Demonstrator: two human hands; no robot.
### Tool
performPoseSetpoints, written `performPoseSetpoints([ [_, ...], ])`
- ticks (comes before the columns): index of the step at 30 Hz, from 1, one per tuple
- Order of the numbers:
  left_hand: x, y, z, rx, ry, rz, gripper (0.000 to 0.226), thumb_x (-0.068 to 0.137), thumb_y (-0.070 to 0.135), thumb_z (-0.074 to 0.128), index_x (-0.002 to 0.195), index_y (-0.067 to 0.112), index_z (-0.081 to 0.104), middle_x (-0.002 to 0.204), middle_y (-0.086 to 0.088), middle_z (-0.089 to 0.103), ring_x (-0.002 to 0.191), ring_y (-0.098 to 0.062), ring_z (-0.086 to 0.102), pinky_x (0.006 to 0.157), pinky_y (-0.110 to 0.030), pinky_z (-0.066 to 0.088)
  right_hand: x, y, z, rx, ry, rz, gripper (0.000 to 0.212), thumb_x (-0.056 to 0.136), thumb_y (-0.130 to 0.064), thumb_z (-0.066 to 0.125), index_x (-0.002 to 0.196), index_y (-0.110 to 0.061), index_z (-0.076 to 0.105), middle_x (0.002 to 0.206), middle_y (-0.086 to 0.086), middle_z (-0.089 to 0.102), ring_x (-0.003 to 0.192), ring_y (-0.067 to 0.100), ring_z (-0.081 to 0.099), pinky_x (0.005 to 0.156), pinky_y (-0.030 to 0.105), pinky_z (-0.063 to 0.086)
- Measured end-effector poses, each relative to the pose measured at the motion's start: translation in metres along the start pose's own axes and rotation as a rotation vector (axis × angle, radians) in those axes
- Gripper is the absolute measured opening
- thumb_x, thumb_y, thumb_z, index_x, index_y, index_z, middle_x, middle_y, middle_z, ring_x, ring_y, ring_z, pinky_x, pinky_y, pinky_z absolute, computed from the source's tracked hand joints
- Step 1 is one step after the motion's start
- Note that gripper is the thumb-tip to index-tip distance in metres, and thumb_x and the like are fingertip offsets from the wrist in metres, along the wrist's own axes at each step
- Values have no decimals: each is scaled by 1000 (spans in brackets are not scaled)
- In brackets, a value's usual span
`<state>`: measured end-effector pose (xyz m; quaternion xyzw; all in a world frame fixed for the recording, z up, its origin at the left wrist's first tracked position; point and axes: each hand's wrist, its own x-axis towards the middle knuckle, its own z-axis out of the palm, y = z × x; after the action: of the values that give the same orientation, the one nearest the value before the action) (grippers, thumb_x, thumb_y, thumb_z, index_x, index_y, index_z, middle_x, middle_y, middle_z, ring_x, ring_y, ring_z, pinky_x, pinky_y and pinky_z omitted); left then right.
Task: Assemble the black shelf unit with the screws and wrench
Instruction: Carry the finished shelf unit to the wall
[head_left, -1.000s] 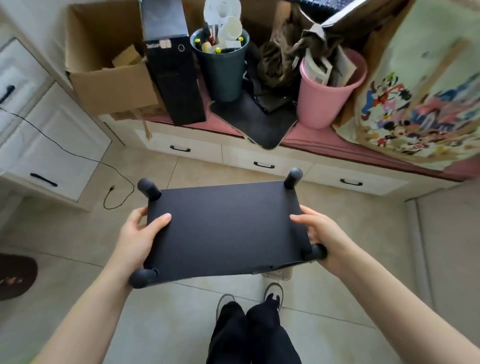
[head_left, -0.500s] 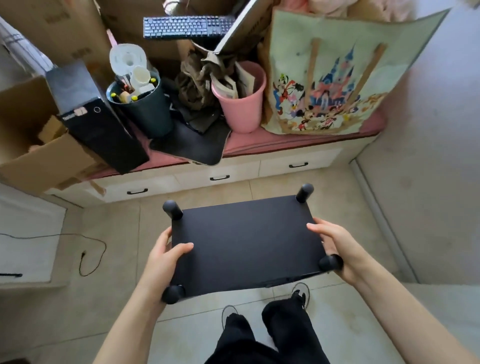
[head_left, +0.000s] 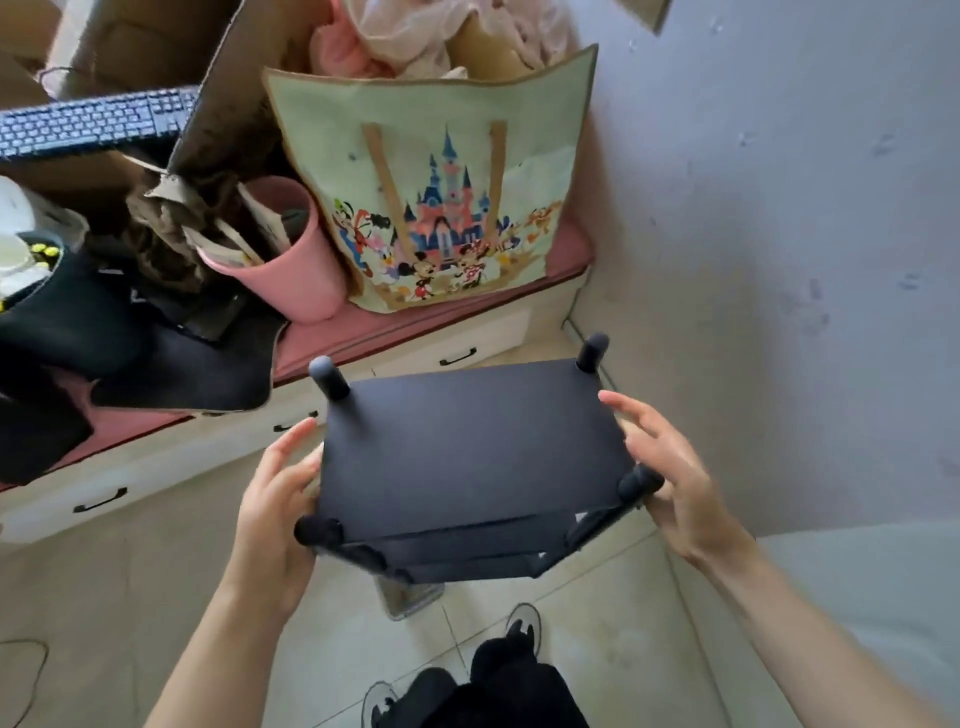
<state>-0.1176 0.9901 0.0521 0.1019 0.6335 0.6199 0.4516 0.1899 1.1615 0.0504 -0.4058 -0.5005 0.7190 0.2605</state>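
The black shelf unit (head_left: 467, 441) is in front of me, its flat top panel facing up with a short round post at each corner. A lower tier shows under the front edge. My left hand (head_left: 275, 499) lies against the left side, fingers straight, thumb at the panel edge. My right hand (head_left: 670, 478) is at the right side, palm by the front right post, fingers spread and straight. No screws or wrench are visible.
A low bench with a pink cushion (head_left: 415, 327) and drawers (head_left: 457, 356) runs behind, loaded with a pink bucket (head_left: 280, 275), a cartoon tote bag (head_left: 431, 208) and a keyboard (head_left: 88, 124). A grey wall (head_left: 779, 260) rises on the right. A clear container (head_left: 410, 597) sits under the shelf, near my shoes (head_left: 522, 623).
I turned to the right with the shelf unit, toward the wall corner. Both thumbs have come off the top panel and the fingers have straightened.
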Motion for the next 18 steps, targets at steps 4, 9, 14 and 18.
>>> performPoseSetpoints([
  [4, 23, 1, 57, 28, -91, 132, 39, 87, 29, 59, 125, 27, 66, 132, 11, 62, 98, -15, 67, 70, -26, 53, 14, -11, -35, -274, 135, -187, 43, 81, -38, 64, 123, -28, 65, 146, -6, 51, 142, 8, 38, 116, 44, 29],
  [9, 36, -1, 114, 291, -240, 335, 39, 72, 41, 74, 111, 34, 72, 153, 20, 44, 141, -12, 46, 108, -50, 43, 48, -25, -72, -239, 390, -232, 21, 83, -19, 57, 82, -25, 78, 140, -7, 58, 127, -1, 52, 96, 25, 41],
  [14, 75, -11, 154, 564, -254, 589, 61, 78, 26, 88, 132, 30, 61, 155, 13, 45, 144, -5, 38, 115, -21, 34, 92, -34, -101, -179, 569, -210, 37, 89, -6, 54, 72, -29, 78, 128, -4, 67, 97, 9, 64, 71, 22, 41],
  [18, 127, -16, 188, 474, -140, 508, 42, 84, 24, 71, 124, 38, 65, 137, 20, 61, 132, -3, 53, 106, -11, 39, 126, -34, -117, -203, 577, -164, 22, 94, -9, 63, 95, -27, 76, 129, -10, 65, 113, -2, 61, 88, 25, 46],
])
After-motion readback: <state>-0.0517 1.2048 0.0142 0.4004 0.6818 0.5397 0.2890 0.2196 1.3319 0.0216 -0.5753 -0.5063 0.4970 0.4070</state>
